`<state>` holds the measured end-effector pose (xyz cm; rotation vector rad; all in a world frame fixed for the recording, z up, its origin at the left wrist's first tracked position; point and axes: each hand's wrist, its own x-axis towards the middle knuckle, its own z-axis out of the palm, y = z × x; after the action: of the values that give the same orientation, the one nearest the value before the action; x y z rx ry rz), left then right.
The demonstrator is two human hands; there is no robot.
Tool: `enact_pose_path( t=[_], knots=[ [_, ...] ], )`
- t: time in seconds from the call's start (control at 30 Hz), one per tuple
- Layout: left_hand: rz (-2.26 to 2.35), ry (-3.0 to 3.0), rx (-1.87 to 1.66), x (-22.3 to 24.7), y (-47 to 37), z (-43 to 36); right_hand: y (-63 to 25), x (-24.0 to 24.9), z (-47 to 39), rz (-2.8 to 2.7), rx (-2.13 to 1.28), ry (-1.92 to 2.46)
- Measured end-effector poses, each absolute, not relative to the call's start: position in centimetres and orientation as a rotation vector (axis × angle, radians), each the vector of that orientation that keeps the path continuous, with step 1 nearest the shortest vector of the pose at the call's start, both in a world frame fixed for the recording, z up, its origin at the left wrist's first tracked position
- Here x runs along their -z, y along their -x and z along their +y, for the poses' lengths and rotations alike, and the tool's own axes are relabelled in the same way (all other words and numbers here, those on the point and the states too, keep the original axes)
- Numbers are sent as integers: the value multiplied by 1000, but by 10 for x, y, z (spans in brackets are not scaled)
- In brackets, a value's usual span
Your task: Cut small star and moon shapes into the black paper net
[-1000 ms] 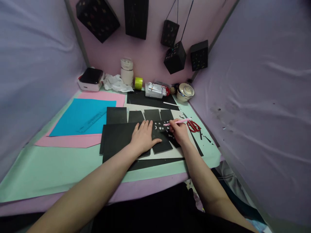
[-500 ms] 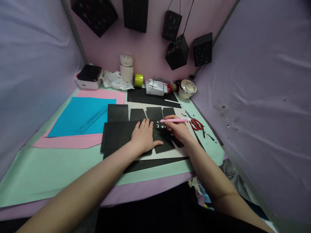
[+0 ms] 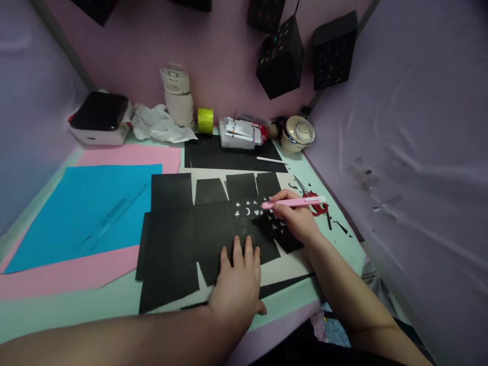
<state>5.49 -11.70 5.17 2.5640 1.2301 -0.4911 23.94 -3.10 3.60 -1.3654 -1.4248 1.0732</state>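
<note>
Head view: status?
Right hand holding pink pen-style tool over black card with star and moon cutouts. Left hand flat on card's near part. Red-handled scissors close behind right hand.

We have low, flat room over the blue sheet (image 3: 49, 208), where only a clear ruler (image 3: 114, 216) lies. Along the back, the bottle (image 3: 180, 104), yellow roll (image 3: 205, 121), marker box (image 3: 237, 142) and lidded bowl (image 3: 293, 143) block us; red-handled scissors (image 3: 320, 209) obstruct the right, hanging black boxes (image 3: 282, 63) the space above.
</note>
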Motion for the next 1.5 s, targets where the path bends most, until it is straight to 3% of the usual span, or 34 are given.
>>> enact_pose_path(
  t=[0.13,0.33,0.63,1.0,1.5],
  knots=[
    [1167,-2593,484,-49,-53,-103,-237,-42,-32,-1452,-1212,1357],
    [1000,-2852,281,-31,-35,-99,-225,-55,-20,-1759,-1124,1421],
    [992,-2959,-202,-8,-22,-97,-217,-14,-16,-1700,-1035,1286],
    [1085,-3013,-175,-5,-24,-101,-220,-5,-20,-1723,-864,1112],
    [1120,-2972,-151,-7,-25,-103,-216,-11,-16,-1837,-879,1270]
  ],
)
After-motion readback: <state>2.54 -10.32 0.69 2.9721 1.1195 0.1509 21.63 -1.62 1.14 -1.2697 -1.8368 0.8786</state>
